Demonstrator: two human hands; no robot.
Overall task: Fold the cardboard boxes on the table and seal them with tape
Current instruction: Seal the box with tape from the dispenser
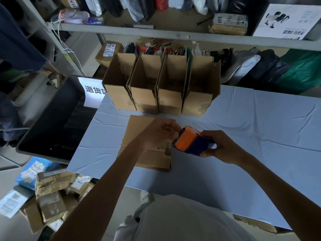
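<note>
– Shelves [156, 33] stuffed with bagged parcels run behind a counter [251, 119] under a pale blue cloth. Where's the work?

– Right under the hands. A flat cardboard box [139, 133] lies on the counter beneath the left hand [162, 132] and its forearm. It reaches only as far as the gap between the hands and does not pass under the right hand [221, 147].

– And the hands themselves?

– Both are on the tape dispenser [191, 142], held in the air just above the flat box's right edge. The right hand grips its blue body, thumb underneath. The left hand's fingers are curled at the orange end. I'd guess they are picking at the tape's end, but I cannot see the tape.

– Which way does the flat box run?

– Its long side seems to run away from the person, toward the row of standing boxes [144, 100]. Those stand open-topped side by side beyond the hands, with a bare strip of cloth between them and the flat one.

– So what does the next move turn on?

– The left hand is nearer. I think it must let go of the dispenser and drop straight down to lift the flat box, which is neither folded nor taped yet.
</note>
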